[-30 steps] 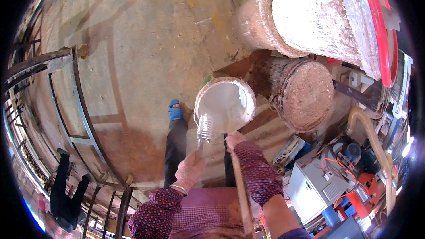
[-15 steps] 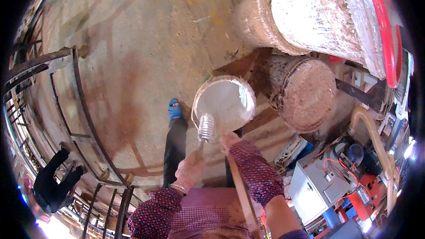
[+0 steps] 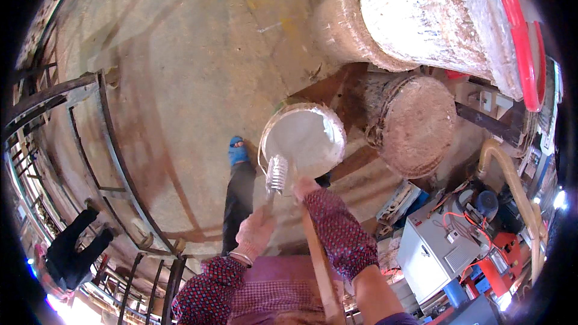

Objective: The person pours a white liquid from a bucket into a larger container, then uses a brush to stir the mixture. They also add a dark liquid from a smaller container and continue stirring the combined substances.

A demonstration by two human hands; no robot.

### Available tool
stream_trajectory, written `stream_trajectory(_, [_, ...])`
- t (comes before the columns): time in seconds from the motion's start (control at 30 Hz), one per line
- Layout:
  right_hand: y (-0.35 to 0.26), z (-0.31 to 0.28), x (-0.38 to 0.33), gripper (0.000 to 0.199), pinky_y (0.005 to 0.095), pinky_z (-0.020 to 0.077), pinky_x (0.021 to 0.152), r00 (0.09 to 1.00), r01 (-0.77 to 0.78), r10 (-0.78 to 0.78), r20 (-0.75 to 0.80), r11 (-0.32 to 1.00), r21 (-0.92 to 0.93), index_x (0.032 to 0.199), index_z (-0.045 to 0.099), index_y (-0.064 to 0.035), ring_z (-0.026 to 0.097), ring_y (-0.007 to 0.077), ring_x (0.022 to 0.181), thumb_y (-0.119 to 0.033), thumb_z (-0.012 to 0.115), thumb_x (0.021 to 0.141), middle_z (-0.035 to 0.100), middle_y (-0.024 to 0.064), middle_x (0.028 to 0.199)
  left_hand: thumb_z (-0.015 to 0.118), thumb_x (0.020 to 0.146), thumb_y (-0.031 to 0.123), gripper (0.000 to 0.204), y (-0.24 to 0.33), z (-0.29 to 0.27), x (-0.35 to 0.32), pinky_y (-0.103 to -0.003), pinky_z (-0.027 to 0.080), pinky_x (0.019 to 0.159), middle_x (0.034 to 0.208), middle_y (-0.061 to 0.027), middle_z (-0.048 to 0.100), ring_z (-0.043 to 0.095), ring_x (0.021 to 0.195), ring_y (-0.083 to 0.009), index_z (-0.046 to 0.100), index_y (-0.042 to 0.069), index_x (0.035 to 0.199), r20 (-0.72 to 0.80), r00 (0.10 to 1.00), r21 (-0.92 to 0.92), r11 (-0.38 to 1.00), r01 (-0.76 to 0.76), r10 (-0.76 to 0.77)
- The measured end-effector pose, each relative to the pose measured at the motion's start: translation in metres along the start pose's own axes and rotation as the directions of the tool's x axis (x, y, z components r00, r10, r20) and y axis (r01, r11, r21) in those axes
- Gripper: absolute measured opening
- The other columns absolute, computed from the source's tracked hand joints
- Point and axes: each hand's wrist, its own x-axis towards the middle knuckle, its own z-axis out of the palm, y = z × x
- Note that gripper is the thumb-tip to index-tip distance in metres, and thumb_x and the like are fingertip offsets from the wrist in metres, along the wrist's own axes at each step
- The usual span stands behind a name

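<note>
Loading a brush with white paint, by the look of it. Left hand, gloved, closed round the handle of a wide paintbrush, bristles pointing up toward the near rim of the paint bucket and just touching or overlapping that rim. Right hand closed too, apparently on the near edge of the bucket or its wire bail; exact grip not clear, since the sleeve covers most of it. Bucket held out in front, filled with white paint, above the bare concrete floor. Long wooden pole slanting below the bucket, tucked along the right forearm. Beyond the bucket, paint-crusted drums; to its right, a grey machine cabinet. Left of the bucket, a blue shoe on the floor.

Next move, as a judgement: brush tipped down into the paint, bucket kept level and steady, excess wiped against the rim to avoid drips.
</note>
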Motion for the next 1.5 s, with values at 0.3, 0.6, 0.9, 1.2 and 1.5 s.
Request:
stream_trajectory(0.3, [0.053,-0.021,-0.002,0.029,0.0460,0.0519,0.068,0.964,-0.156,0.239,-0.119,0.865,0.477,0.090,0.065,-0.0013,0.066,0.0335,0.077,-0.024,0.048,0.088,0.067,0.0194,0.083,0.063,0.084,0.024,0.040,-0.037,0.012,0.007,-0.028,0.048,0.061,0.074,-0.0021,0.063,0.059,0.065,-0.0093,0.058,0.009,0.121,-0.073,0.995,-0.143,0.987,-0.077,0.068])
stream_trajectory(0.6, [-0.006,-0.057,0.015,0.029,0.0442,0.0516,0.073,0.993,0.107,-0.109,0.037,0.993,0.054,0.093,0.066,-0.0041,0.066,0.0348,0.081,-0.026,0.049,0.087,0.066,0.0207,0.081,0.061,0.083,0.028,0.038,-0.006,-0.003,-0.010,-0.029,0.048,0.061,0.070,-0.0026,0.062,0.060,0.064,-0.0105,0.060,0.011,0.117,-0.055,0.998,-0.054,0.998,0.027,-0.030])
stream_trajectory(0.9, [-0.006,0.023,0.000,0.027,0.0434,0.0532,0.066,0.963,-0.080,0.084,-0.257,0.996,0.025,0.092,0.067,-0.0043,0.065,0.0335,0.079,-0.022,0.047,0.090,0.066,0.0176,0.085,0.061,0.084,0.023,0.035,-0.002,-0.002,-0.006,-0.030,0.048,0.061,0.074,-0.0025,0.061,0.059,0.064,-0.0123,0.060,0.008,0.115,-0.011,0.997,-0.056,0.995,0.078,-0.079])
stream_trajectory(1.2, [0.035,-0.040,-0.016,0.030,0.0461,0.0517,0.076,0.940,-0.271,0.339,-0.032,0.801,0.534,0.099,0.065,-0.0012,0.065,0.0372,0.088,-0.023,0.049,0.087,0.066,0.0237,0.095,0.061,0.083,0.026,0.038,-0.030,0.006,-0.001,-0.030,0.048,0.063,0.073,-0.0038,0.061,0.060,0.066,-0.0134,0.059,0.009,0.117,-0.064,0.995,-0.065,0.995,0.069,-0.073])
stream_trajectory(1.5, [-0.027,-0.057,0.015,0.026,0.0455,0.0517,0.076,0.943,0.332,-0.323,0.074,0.915,-0.230,0.087,0.064,0.0003,0.065,0.0357,0.083,-0.022,0.052,0.085,0.066,0.0217,0.089,0.062,0.083,0.029,0.037,-0.012,0.002,-0.011,-0.032,0.049,0.064,0.074,-0.0051,0.063,0.061,0.066,-0.0159,0.059,0.010,0.115,-0.062,0.998,-0.011,1.000,0.019,-0.019])
